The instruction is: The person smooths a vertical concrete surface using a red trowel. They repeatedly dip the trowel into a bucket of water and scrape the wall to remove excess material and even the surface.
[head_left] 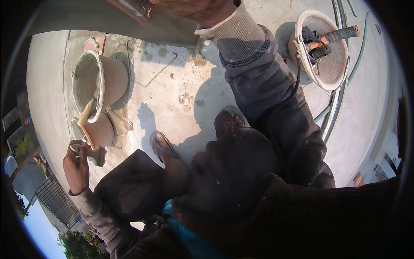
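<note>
My left hand (pixel 76 167), at the lower left, is closed around a small brush-like tool (pixel 99 156) with a flared grey-brown head. Just above that hand is a small reddish pot (pixel 100 130), with a wooden-handled tool (pixel 86 113) leaning in it. Behind the pot, a larger bucket (pixel 115 80) lies tilted, its inner wall coated in grey mortar. My right hand (pixel 202 9) reaches to the top edge beside a grey panel (pixel 168 32). Its fingers are cut off by the frame, so what they touch is hidden.
At the upper right a pale bucket (pixel 340 73) holds a hammer-like tool (pixel 340 35) with a black-wrapped handle and dark items. A green hose (pixel 361 54) and metal strips (pixel 338 101) run along the floor. A bent wire (pixel 160 70) lies between the buckets. My sandalled foot (pixel 163 147) is on the concrete.
</note>
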A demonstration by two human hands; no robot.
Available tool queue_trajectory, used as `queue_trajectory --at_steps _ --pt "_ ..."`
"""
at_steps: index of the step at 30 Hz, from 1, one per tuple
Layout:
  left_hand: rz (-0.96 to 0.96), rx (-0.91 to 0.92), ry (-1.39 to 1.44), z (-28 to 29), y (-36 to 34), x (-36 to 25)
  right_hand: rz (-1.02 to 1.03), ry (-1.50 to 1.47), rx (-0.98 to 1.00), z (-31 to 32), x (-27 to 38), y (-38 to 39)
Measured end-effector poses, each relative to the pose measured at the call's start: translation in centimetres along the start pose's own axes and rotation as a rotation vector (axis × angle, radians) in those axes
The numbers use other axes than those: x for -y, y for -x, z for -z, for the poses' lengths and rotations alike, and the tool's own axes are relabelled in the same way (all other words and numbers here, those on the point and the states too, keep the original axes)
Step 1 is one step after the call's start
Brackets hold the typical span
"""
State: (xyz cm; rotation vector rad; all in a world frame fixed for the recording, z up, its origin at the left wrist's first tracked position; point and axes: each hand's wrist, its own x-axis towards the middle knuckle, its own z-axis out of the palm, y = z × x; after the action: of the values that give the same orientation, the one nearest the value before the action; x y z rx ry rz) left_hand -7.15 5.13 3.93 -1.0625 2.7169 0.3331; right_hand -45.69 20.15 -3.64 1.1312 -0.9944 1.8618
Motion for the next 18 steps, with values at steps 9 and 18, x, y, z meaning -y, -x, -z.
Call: queue_trajectory --at_steps 9,18 --pt "0.085 -0.009 0.023 1.1 2.1 -0.3 -0.431 0.215 0.207 5.6 1.8 13.3" --pt "0.040 -0.015 0.103 1.3 0.5 -0.1 -0.467 0.315 0.280 7.4 1.5 13.6"
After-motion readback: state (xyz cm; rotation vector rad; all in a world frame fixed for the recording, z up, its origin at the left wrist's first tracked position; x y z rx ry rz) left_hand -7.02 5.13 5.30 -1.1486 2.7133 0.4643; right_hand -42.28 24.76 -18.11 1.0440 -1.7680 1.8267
